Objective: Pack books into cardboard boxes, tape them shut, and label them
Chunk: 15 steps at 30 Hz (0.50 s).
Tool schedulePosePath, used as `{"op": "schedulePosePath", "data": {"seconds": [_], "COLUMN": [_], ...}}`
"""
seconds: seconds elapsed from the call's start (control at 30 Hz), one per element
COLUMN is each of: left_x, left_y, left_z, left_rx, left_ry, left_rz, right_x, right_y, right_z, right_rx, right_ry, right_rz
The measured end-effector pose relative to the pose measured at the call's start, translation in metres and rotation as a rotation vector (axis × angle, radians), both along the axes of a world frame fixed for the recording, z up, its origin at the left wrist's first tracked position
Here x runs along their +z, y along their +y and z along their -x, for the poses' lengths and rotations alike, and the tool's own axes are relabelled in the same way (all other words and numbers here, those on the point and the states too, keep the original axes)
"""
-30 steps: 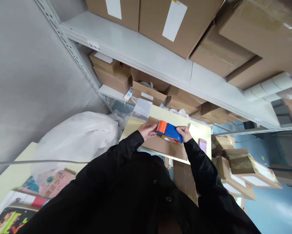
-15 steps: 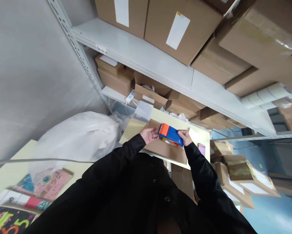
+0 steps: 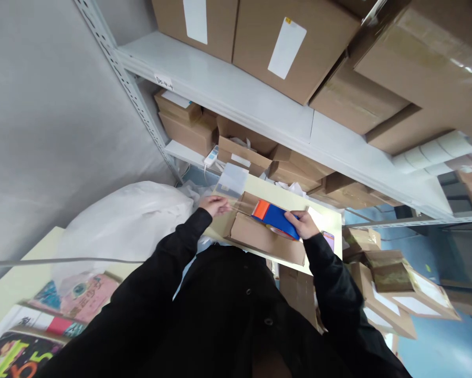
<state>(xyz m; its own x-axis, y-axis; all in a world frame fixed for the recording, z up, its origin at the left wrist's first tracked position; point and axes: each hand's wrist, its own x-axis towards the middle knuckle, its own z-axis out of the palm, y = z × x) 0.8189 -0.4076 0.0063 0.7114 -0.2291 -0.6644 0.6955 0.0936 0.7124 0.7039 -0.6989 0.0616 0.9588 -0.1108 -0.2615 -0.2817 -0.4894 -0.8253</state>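
A blue and orange tape dispenser [image 3: 277,218] is gripped at its right end by my right hand [image 3: 303,224], with its orange end facing left. From that end a clear strip of packing tape [image 3: 241,206] stretches leftward. My left hand [image 3: 215,205] pinches the strip's free end, its fingers pressed together. Beneath the dispenser, and partly covered by it, lies a long brown cardboard box [image 3: 265,241] on a pale yellow table [image 3: 255,185].
A phone [image 3: 328,240] lies at the table's right end and a translucent sheet [image 3: 232,178] at its left. Behind stands a metal shelf [image 3: 228,94] loaded with cartons. A white plastic bag [image 3: 129,226] bulges at left; stacked boxes [image 3: 389,283] stand at right.
My left hand has moved left, away from the dispenser, and its fingers have closed; a tape strip now spans the gap. The dispenser has shifted slightly, still in my right hand.
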Motion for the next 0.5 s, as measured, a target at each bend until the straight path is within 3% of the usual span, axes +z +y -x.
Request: {"op": "schedulePosePath", "data": {"seconds": [0.13, 0.37, 0.5], "left_x": [-0.021, -0.070, -0.088], "left_y": [0.020, -0.018, -0.023], "left_z": [-0.004, 0.029, 0.039], "left_rx": [-0.012, -0.071, -0.123], "left_ry": [-0.009, -0.161, -0.308], "left_rz": [-0.152, -0.354, -0.473], "right_x": [0.004, -0.004, -0.005], "right_y": [-0.016, -0.014, -0.015], "right_z": [0.009, 0.011, 0.013], "right_rx": [-0.009, -0.029, -0.057], "right_ry": [0.063, 0.059, 0.071], "right_rz": [0.089, 0.119, 0.128]}}
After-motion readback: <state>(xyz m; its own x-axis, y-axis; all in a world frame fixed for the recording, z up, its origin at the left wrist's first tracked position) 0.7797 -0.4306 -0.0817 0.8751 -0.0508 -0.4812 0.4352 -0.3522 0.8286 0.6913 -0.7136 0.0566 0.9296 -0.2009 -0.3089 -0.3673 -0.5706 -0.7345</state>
